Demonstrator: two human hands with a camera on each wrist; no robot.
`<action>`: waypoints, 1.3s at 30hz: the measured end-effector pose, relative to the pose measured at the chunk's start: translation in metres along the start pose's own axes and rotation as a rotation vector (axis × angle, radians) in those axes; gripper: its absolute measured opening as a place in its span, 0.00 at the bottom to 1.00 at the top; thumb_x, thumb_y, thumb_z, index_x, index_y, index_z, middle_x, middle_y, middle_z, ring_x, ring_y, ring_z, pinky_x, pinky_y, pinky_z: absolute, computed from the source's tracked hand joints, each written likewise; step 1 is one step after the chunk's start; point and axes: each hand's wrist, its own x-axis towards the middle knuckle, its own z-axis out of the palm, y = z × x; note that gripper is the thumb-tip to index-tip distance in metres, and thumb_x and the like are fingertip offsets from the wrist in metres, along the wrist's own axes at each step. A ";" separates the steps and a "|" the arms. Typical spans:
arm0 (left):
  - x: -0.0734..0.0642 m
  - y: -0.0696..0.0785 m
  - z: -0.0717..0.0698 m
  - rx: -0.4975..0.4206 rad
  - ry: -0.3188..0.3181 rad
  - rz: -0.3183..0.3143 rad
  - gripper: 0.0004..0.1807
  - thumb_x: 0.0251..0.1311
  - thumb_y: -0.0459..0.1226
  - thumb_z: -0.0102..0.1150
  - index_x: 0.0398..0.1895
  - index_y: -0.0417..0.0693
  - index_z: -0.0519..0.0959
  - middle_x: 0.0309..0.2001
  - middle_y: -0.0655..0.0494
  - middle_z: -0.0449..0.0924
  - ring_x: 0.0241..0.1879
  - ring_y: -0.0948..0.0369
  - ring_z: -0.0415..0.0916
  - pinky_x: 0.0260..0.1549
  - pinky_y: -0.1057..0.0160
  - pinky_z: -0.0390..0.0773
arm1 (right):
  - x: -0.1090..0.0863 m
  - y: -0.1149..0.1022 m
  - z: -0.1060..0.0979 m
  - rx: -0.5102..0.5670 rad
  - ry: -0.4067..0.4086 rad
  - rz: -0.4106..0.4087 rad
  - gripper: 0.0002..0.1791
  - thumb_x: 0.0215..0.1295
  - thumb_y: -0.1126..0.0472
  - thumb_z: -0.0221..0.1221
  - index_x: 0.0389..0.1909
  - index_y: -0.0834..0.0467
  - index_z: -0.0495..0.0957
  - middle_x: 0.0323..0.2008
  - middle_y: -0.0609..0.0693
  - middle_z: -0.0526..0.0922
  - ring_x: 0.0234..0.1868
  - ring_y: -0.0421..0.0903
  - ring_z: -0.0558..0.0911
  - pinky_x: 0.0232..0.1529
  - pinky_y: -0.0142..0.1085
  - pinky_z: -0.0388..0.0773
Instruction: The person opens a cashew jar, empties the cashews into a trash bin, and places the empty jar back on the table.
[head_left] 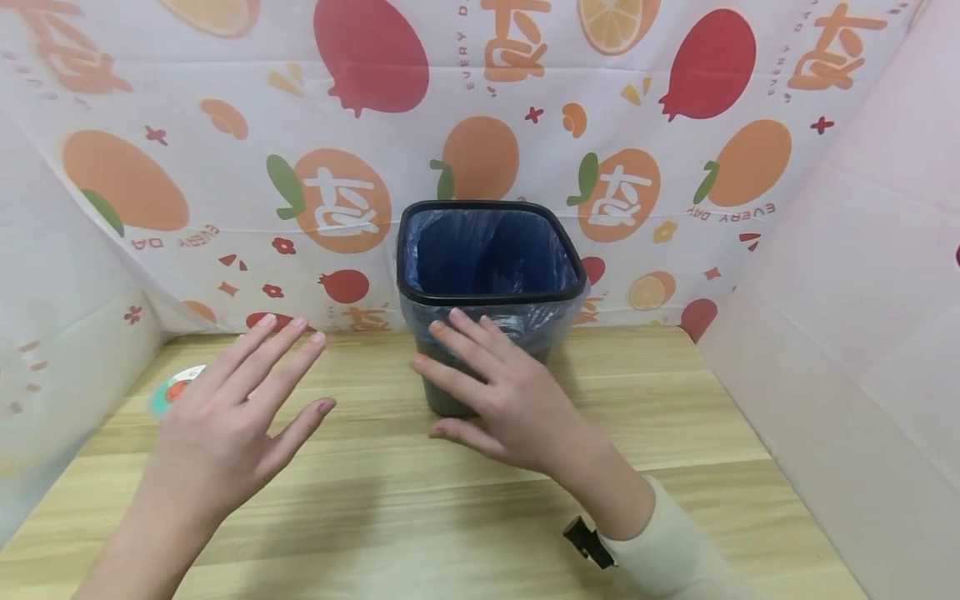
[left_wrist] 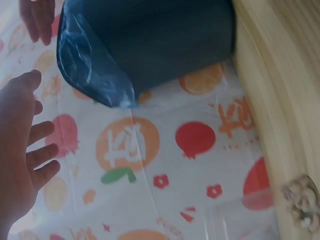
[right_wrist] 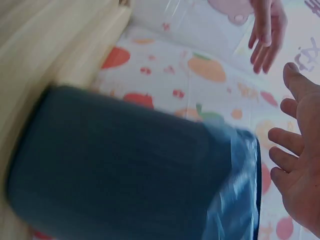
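A dark trash bin [head_left: 450,396] with a black rim stands upright against the patterned backdrop. It is lined with a translucent bluish bag [head_left: 551,321] folded over the rim. My right hand [head_left: 502,400] is in front of the bin, fingers spread and nearly straight; the right wrist view shows a gap between this hand [right_wrist: 302,155] and the bin. To the bin's left my left hand [head_left: 232,412] hovers over the table, fingers extended and holding nothing. Partly behind it lies a round-topped thing [head_left: 161,398] in green, white and orange.
The wood-grain table [head_left: 360,533] meets a fruit-print cloth [head_left: 480,108] at the back. Pale cloth walls [head_left: 847,292] enclose both sides. In the left wrist view, a brownish lumpy thing [left_wrist: 302,200] sits at the lower right, too blurred to name.
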 end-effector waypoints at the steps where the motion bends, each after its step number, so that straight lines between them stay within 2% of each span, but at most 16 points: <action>1: -0.003 -0.003 -0.002 0.005 -0.004 -0.008 0.29 0.71 0.56 0.49 0.57 0.42 0.82 0.55 0.42 0.82 0.61 0.43 0.76 0.70 0.65 0.62 | 0.003 -0.004 0.004 0.009 0.008 -0.006 0.36 0.62 0.37 0.64 0.67 0.51 0.74 0.70 0.58 0.69 0.75 0.56 0.62 0.75 0.49 0.58; 6: -0.020 -0.023 -0.011 0.036 -0.039 -0.071 0.31 0.70 0.59 0.49 0.60 0.43 0.81 0.58 0.42 0.81 0.65 0.46 0.72 0.71 0.64 0.61 | 0.020 -0.021 0.029 0.059 -0.019 -0.034 0.37 0.62 0.35 0.62 0.68 0.49 0.73 0.71 0.57 0.69 0.77 0.53 0.58 0.76 0.46 0.55; 13: -0.049 -0.052 -0.021 0.117 -0.078 -0.165 0.34 0.68 0.63 0.48 0.62 0.49 0.79 0.60 0.48 0.80 0.67 0.49 0.71 0.70 0.69 0.59 | 0.052 -0.037 0.075 0.213 -0.175 -0.025 0.37 0.66 0.35 0.58 0.72 0.47 0.68 0.73 0.53 0.66 0.79 0.47 0.54 0.78 0.38 0.45; 14: -0.053 -0.057 -0.022 0.129 -0.090 -0.183 0.35 0.67 0.64 0.48 0.63 0.49 0.79 0.61 0.48 0.80 0.67 0.50 0.71 0.68 0.65 0.65 | 0.056 -0.040 0.082 0.224 -0.205 -0.021 0.37 0.67 0.35 0.57 0.73 0.46 0.66 0.73 0.52 0.65 0.79 0.46 0.53 0.78 0.37 0.44; 15: -0.057 -0.062 -0.024 0.134 -0.104 -0.201 0.36 0.67 0.65 0.47 0.63 0.50 0.79 0.61 0.48 0.80 0.67 0.50 0.70 0.67 0.63 0.67 | 0.060 -0.043 0.089 0.223 -0.237 -0.019 0.38 0.68 0.34 0.56 0.74 0.46 0.64 0.74 0.51 0.65 0.79 0.46 0.53 0.78 0.36 0.42; 17: -0.065 -0.071 -0.027 0.159 -0.156 -0.239 0.38 0.66 0.67 0.44 0.64 0.51 0.78 0.62 0.48 0.79 0.68 0.50 0.69 0.60 0.52 0.75 | 0.068 -0.047 0.102 0.222 -0.301 -0.011 0.39 0.69 0.32 0.52 0.76 0.45 0.61 0.75 0.50 0.63 0.79 0.44 0.53 0.78 0.34 0.41; 18: -0.069 -0.076 -0.029 0.169 -0.177 -0.256 0.39 0.66 0.68 0.44 0.65 0.52 0.77 0.62 0.48 0.78 0.69 0.50 0.68 0.57 0.48 0.76 | 0.072 -0.049 0.108 0.218 -0.333 -0.006 0.40 0.69 0.31 0.51 0.77 0.44 0.59 0.75 0.49 0.62 0.79 0.44 0.53 0.78 0.34 0.40; 20: -0.076 -0.084 -0.032 0.177 -0.224 -0.288 0.39 0.65 0.68 0.44 0.67 0.54 0.76 0.64 0.48 0.77 0.70 0.50 0.67 0.53 0.39 0.75 | 0.080 -0.053 0.121 0.216 -0.383 0.008 0.40 0.69 0.30 0.48 0.78 0.43 0.57 0.76 0.48 0.61 0.79 0.43 0.52 0.77 0.33 0.39; 24: -0.086 -0.096 -0.037 0.173 -0.297 -0.331 0.36 0.60 0.61 0.58 0.69 0.58 0.73 0.66 0.49 0.74 0.71 0.50 0.65 0.62 0.39 0.69 | 0.092 -0.056 0.144 0.237 -0.457 0.063 0.42 0.68 0.27 0.46 0.79 0.41 0.52 0.77 0.45 0.58 0.79 0.41 0.50 0.77 0.32 0.38; 28: -0.094 -0.106 -0.040 0.164 -0.345 -0.367 0.38 0.53 0.51 0.69 0.70 0.59 0.72 0.67 0.48 0.74 0.71 0.48 0.65 0.64 0.39 0.67 | 0.103 -0.061 0.163 0.274 -0.508 0.131 0.45 0.67 0.26 0.46 0.80 0.40 0.48 0.78 0.43 0.55 0.79 0.39 0.50 0.77 0.32 0.43; 33: -0.100 -0.117 -0.039 0.152 -0.373 -0.377 0.39 0.51 0.48 0.72 0.70 0.56 0.73 0.65 0.44 0.74 0.66 0.42 0.68 0.70 0.46 0.62 | 0.116 -0.070 0.182 0.325 -0.558 0.242 0.46 0.64 0.24 0.47 0.79 0.37 0.48 0.78 0.40 0.54 0.78 0.37 0.52 0.75 0.34 0.55; 36: -0.103 -0.122 -0.034 0.147 -0.399 -0.366 0.40 0.50 0.48 0.73 0.69 0.54 0.73 0.64 0.42 0.75 0.63 0.39 0.71 0.65 0.40 0.66 | 0.121 -0.076 0.192 0.357 -0.583 0.315 0.46 0.63 0.24 0.49 0.79 0.37 0.50 0.78 0.39 0.54 0.77 0.37 0.54 0.74 0.36 0.59; 39: -0.107 -0.126 -0.029 0.145 -0.438 -0.383 0.39 0.51 0.49 0.73 0.69 0.53 0.73 0.65 0.41 0.75 0.61 0.38 0.71 0.56 0.33 0.70 | 0.123 -0.083 0.202 0.388 -0.588 0.388 0.48 0.62 0.24 0.51 0.79 0.38 0.50 0.77 0.38 0.56 0.77 0.36 0.55 0.72 0.35 0.62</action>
